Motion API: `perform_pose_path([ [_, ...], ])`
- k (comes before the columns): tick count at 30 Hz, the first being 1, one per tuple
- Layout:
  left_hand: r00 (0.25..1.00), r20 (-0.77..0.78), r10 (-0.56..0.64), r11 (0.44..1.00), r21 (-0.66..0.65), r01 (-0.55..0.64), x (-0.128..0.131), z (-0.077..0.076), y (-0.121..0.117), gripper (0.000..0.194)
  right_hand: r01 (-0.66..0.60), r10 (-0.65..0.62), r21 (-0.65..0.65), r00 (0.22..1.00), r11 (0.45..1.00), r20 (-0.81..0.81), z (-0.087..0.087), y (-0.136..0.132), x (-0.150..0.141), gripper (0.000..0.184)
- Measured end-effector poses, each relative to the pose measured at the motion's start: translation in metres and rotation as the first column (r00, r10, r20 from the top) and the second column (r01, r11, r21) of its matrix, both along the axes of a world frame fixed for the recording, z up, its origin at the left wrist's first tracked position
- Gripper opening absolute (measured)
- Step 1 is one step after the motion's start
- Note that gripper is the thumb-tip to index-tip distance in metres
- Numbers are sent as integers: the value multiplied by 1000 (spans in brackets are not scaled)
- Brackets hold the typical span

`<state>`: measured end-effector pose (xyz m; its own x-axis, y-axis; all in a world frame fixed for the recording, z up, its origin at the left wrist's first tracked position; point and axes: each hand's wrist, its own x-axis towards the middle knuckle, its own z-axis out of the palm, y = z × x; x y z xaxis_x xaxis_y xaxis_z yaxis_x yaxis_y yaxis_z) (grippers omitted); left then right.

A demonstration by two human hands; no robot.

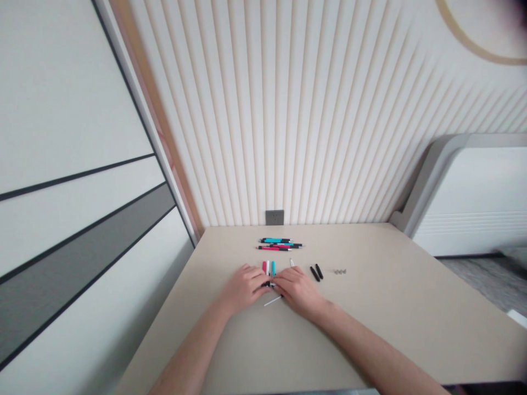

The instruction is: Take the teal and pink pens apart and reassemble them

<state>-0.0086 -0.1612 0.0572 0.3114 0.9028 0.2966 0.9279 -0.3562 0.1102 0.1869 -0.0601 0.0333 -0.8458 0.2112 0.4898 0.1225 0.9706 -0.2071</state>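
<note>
A small black-and-silver part [267, 284] is pinched by left hand [246, 288] and right hand [299, 289]. Slim multicoloured pens [275, 241] are laid near the beige worktop's [382, 296] rear edge.

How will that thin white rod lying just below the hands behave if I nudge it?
The white rod looks slender and straight, so it is probably light and fairly stiff. On the flat tabletop it may roll or swivel easily. One end lies by the right hand, which might block it.

Small black-and-silver pen piece [270, 284], partly hidden; slender white rod [272, 301], dark at right end.
Piece: roughly crosswise, pinched in the fingertips of left hand [244, 287] and right hand [298, 288]. Rod: lying aslant, just nearer the viewer.
</note>
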Motion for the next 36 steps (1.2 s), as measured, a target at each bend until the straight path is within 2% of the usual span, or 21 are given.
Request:
perform_pose_path([
  [4,1000,-19,-17,999,49,18,5,-3,2,19,8,-8,36,1000,999,-5,0,-2,-1,18],
  [11,998,-59,13,998,66,-9,2,-1,1,23,48,-49,-31,998,998,-30,7,-8,-1,19],
  [14,986,8,166,985,51,-167,-16,3,-2,20,45,-46,-66,999,997,-27,9,-6,5,21],
  [17,932,42,359,933,-3,-359,-39,4,-8,19,-23,24,-59,1000,998,10,13,1,16,21],
  [20,887,39,460,886,-84,-455,-52,2,-11,17,-90,93,-51,994,995,64,18,8,26,21],
  [24,874,51,483,870,-135,-473,-53,-4,-10,17,-105,111,-51,986,993,125,19,14,32,19],
  [30,881,79,467,881,-131,-456,-48,-10,-5,17,-84,91,-49,984,995,155,12,14,27,18],
  [36,886,125,446,892,-148,-428,-45,-10,-3,17,-66,77,-74,985,995,158,11,13,26,20],
])
